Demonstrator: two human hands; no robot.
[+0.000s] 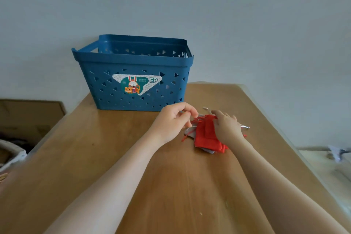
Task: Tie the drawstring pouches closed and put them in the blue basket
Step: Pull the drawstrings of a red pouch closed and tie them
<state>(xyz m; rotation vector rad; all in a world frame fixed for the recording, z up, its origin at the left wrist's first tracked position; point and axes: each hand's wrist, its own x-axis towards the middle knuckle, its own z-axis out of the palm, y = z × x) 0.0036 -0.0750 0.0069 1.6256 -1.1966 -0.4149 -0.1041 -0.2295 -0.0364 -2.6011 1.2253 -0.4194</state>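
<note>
A small stack of pouches lies on the wooden table, right of centre. On top is a red drawstring pouch; a grey pouch peeks out beneath it. My left hand pinches the red pouch's drawstring at its gathered top-left corner. My right hand rests on the pouch's right side, fingers on its top edge. A loose red string end trails left of the pouch. The blue basket, with triangular holes and a rabbit sticker, stands behind my left hand against the wall; its inside is hidden.
Grey or silver cords stick out from the stack on the right. A cardboard box and a white basket sit off the table's left edge. A second surface with a white clip lies to the right.
</note>
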